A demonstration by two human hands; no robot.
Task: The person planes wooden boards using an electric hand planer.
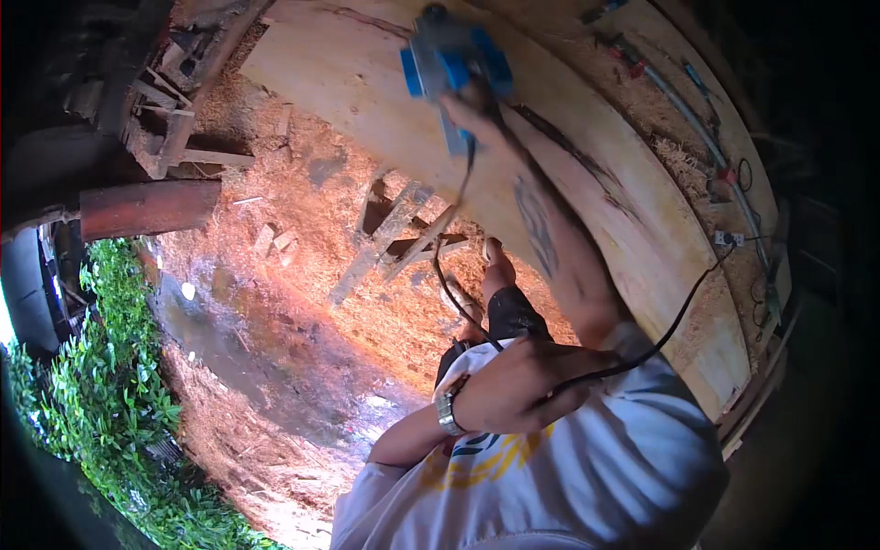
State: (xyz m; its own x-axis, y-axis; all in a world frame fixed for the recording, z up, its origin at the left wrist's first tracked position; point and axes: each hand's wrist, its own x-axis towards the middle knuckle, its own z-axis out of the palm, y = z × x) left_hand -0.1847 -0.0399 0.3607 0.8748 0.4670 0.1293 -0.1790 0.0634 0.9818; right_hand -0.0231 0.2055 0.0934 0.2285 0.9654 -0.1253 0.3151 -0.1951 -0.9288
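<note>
My right hand (477,105) is wrapped round the handle of a blue electric planer (449,60), blurred by motion, resting on a wide wooden slab (367,78). Its dark power cord (438,275) drops past the slab's near edge and loops back up to my body. In front of my shirt, my left hand (522,385), with a metal watch on the wrist, is closed on that cord. From there the cord runs right towards a small white socket (729,238).
Wood shavings (302,211) cover the ground. A wooden trestle (385,234) stands under the slab, near my feet. To the right, a long bar clamp (683,105) lies beyond the slab. Green plants (115,367) grow at lower left, beside a dark wet patch (247,339).
</note>
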